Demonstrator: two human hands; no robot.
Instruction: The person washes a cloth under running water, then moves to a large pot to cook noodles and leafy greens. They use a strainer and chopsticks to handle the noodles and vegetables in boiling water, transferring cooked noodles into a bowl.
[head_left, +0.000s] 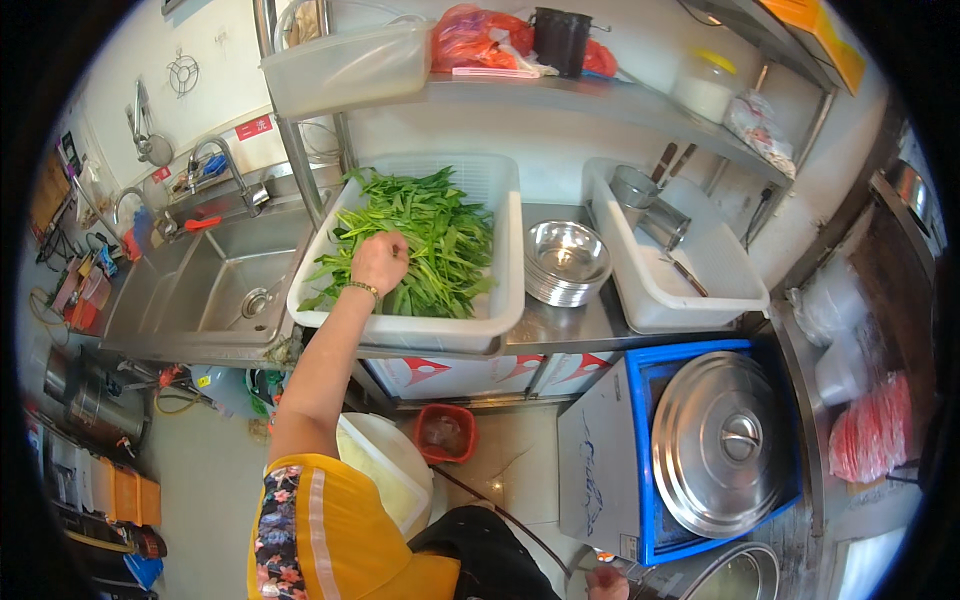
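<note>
My left hand (380, 262), with a beaded bracelet at the wrist, is over long-leaved green vegetables (435, 247) in a white plastic basket (510, 307). Its fingers are curled down at the stems; whether they grip any is hidden. The greens fill most of the basket, some leaves lying against its left rim. Low in the picture, near the bottom edge, my right hand (607, 583) is partly cut off, beside a round metal pot (765, 574). What it holds, if anything, cannot be made out.
Stacked steel bowls (568, 262) stand right of the basket, then a white tub (720, 300) with metal utensils. A steel sink (247, 262) lies left. A shelf (510, 94) runs above. A large steel lid (716, 442) rests on a blue-rimmed box; a red bin (445, 433) stands below.
</note>
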